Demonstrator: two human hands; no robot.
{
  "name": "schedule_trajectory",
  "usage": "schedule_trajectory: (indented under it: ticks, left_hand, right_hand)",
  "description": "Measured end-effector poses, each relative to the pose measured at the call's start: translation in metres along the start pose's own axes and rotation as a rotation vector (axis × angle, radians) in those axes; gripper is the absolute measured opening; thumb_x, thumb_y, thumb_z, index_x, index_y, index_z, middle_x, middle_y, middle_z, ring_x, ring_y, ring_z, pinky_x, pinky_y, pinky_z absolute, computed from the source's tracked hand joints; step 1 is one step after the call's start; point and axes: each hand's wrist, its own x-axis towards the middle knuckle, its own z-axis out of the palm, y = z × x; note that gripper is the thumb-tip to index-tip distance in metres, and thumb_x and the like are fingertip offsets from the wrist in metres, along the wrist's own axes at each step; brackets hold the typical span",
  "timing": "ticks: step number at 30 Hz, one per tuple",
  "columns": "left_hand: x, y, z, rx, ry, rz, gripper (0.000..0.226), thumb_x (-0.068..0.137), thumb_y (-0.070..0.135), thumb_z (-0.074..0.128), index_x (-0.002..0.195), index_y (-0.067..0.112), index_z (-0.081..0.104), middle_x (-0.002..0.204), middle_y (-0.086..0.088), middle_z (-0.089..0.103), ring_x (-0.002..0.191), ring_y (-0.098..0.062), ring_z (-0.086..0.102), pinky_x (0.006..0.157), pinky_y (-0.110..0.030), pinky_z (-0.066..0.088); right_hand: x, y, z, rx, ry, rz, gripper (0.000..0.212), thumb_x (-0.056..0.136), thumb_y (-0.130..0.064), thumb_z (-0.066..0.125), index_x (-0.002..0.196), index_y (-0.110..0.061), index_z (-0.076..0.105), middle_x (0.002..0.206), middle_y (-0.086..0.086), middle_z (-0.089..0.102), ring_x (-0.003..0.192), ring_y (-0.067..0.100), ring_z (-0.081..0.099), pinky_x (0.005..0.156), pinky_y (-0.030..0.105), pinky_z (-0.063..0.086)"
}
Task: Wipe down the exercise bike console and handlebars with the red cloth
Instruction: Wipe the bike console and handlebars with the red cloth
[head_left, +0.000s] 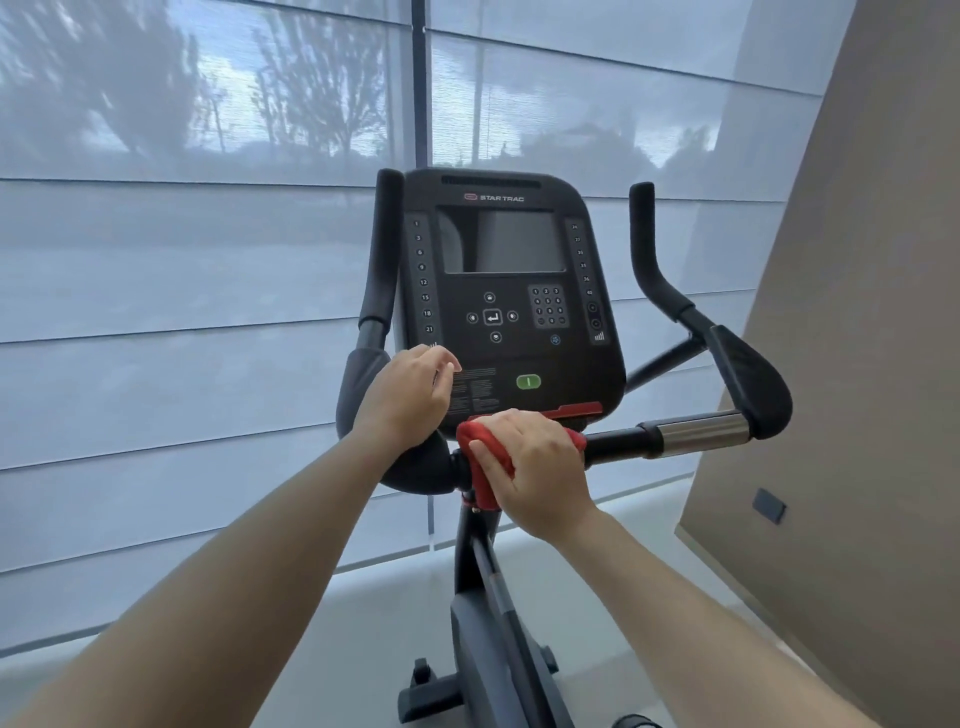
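Note:
The black exercise bike console stands in front of me with a dark screen and keypad. Black handlebars run across below it, with upright grips on both sides. My right hand grips the red cloth wrapped over the middle of the horizontal bar, just under the console. My left hand rests over the left elbow pad of the handlebar, its fingers loosely curled near the console's lower left corner, holding nothing that I can see.
A large window with translucent blinds fills the wall behind the bike. A beige wall with a dark socket stands close on the right. The bike's frame drops to a pale floor below.

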Motion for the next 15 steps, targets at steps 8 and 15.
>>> schedule_trajectory:
  ticks: [8, 15]
  left_hand:
    - [-0.007, 0.001, -0.002, 0.007, 0.000, 0.045, 0.024, 0.096, 0.019, 0.039, 0.100, 0.016, 0.063, 0.103, -0.003, 0.064, 0.104, -0.021, 0.054, 0.089, -0.034, 0.042]
    - [-0.007, 0.000, 0.000, 0.042, -0.007, 0.081, 0.024, 0.096, 0.019, 0.040, 0.100, 0.016, 0.064, 0.101, -0.003, 0.064, 0.100, -0.022, 0.055, 0.083, -0.031, 0.041]
  right_hand:
    - [0.000, 0.035, -0.021, -0.031, -0.005, 0.014, 0.038, 0.094, -0.045, 0.038, 0.105, -0.021, 0.066, 0.093, -0.006, 0.069, 0.083, 0.013, 0.062, 0.072, 0.030, 0.051]
    - [-0.014, 0.039, -0.019, -0.038, -0.016, -0.035, 0.036, 0.097, -0.040, 0.040, 0.114, -0.017, 0.060, 0.109, -0.001, 0.065, 0.102, 0.015, 0.058, 0.092, 0.032, 0.047]
